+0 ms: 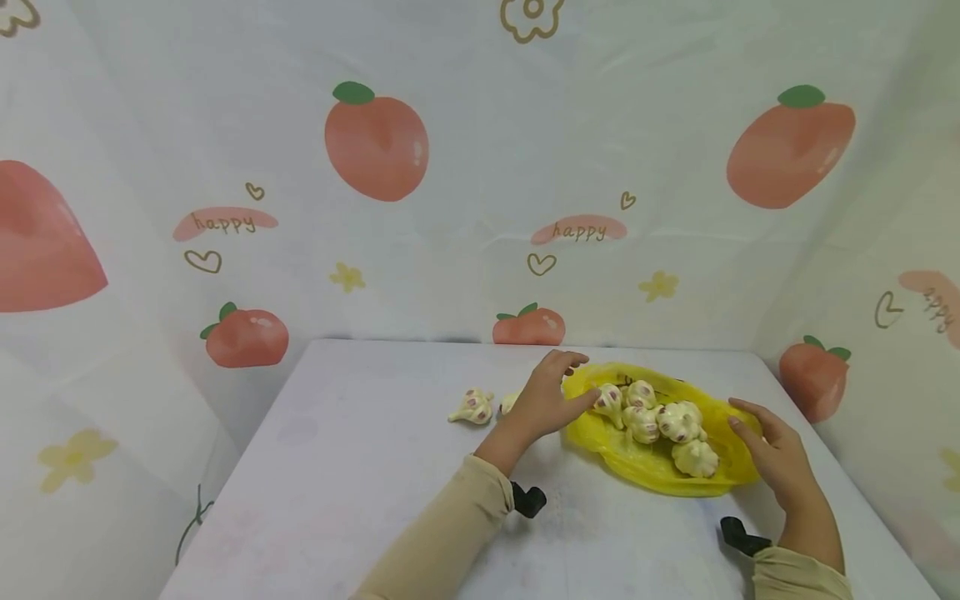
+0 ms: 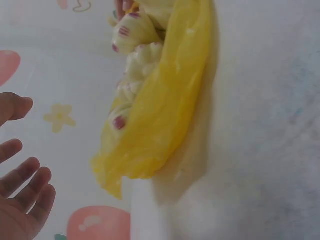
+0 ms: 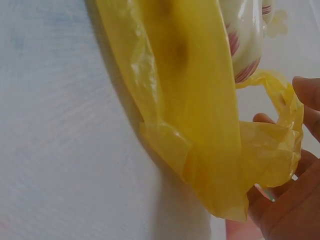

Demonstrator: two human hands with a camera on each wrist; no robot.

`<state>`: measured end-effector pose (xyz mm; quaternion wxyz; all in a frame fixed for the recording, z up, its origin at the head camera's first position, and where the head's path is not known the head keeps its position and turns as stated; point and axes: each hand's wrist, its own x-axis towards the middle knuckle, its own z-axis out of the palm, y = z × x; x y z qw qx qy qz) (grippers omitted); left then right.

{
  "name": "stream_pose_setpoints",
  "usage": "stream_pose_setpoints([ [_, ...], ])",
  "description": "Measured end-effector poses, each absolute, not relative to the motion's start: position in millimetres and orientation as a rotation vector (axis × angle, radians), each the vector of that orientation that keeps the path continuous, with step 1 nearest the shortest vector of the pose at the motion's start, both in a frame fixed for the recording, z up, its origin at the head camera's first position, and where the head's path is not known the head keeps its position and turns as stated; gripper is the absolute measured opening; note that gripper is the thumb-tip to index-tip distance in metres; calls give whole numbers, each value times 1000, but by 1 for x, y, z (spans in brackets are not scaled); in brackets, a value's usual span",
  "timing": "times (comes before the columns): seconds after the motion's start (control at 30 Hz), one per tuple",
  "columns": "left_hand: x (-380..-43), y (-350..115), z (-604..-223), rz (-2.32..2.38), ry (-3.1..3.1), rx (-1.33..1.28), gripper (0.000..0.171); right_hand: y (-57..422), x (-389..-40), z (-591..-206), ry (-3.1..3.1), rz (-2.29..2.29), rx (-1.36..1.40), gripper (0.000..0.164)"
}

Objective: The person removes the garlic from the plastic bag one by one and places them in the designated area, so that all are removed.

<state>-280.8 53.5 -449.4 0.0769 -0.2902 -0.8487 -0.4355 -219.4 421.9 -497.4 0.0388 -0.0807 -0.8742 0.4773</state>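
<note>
nearest the viewer, two beige sleeves [image 1: 442, 533] reach in from this side of the yellow bag [image 1: 637, 477], both cut off by the lower edge of the head view; a small black wrist piece [image 1: 529, 502] pokes out by the left cuff. at the bag's right end, the right hand [image 1: 786, 462] has its thumb and fingers bent about the thin plastic rim, a loose grip with the rim between them; some fingertips pass behind the plastic and cannot be made out fully. over the bag's left end, the left hand [image 1: 547, 398] has its grip apart, thumb and fingers spread and holding nothing, just beside the garlic.

the bag lies with its mouth wide on the white worktop [image 1: 337, 475], several garlic bulbs [image 1: 642, 425] heaped inside; they overlap, so an exact count is hard. left of the bag, one loose bulb [image 1: 474, 407] lies in full view, and another [image 1: 507, 404] is mostly hidden by the left hand and wrist. beyond the bag hangs a white fruit-print cloth [image 1: 450, 250].
</note>
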Motion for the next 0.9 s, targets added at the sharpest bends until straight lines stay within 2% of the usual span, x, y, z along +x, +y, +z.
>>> stream_pose_setpoints([
  [0.27, -287, 64, -439, -1356, -2553, -889, 48, 424, -220, -498, -2677, 1459, -259, 68],
  [0.9, -284, 90, -477, -1347, -2687, -778, 55, 422, -220, -496, -2682, 1475, -284, 66],
])
